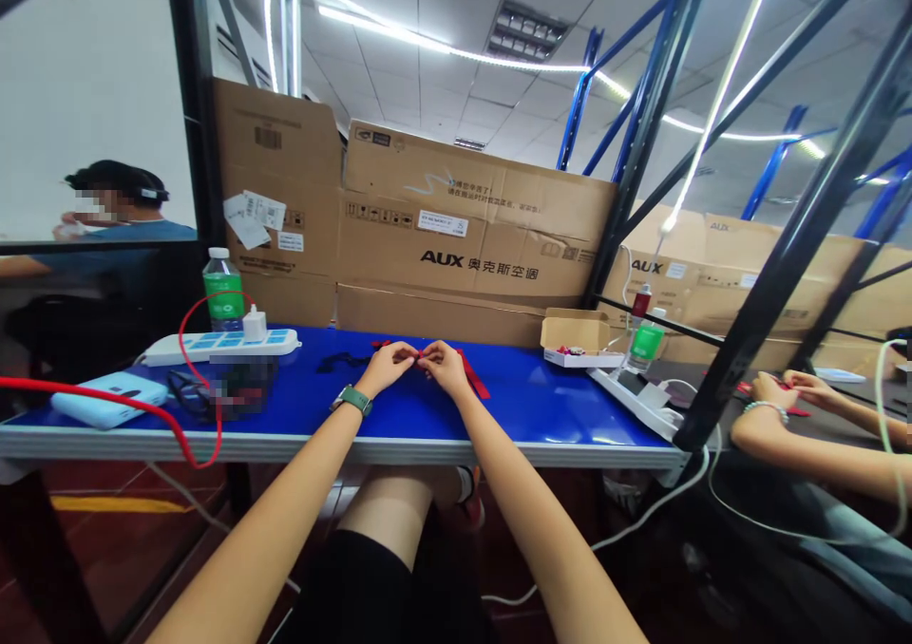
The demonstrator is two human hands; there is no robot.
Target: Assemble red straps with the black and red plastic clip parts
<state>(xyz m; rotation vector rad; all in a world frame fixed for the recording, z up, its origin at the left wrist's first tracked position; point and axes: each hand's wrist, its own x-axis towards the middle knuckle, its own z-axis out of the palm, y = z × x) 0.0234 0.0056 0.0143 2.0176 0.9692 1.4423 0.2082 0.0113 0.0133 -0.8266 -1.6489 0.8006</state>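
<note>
Both my hands meet over the blue table (399, 416), pinching a red ribbon (471, 372) between them. My left hand (385, 367), with a green watch on the wrist, has its fingers closed on the ribbon's left part. My right hand (443, 367) pinches it just to the right, and the ribbon's tail trails off to the right on the table. A dark strip (340, 361) lies on the table left of my hands.
A white power strip (220, 344), a green-labelled bottle (223, 291), a light blue power bank (110, 399) and a red cable (192, 340) lie at the left. A small open cardboard box (576, 338) sits at the right. Cardboard cartons (456, 236) line the back. A co-worker's hands (790, 389) work at right.
</note>
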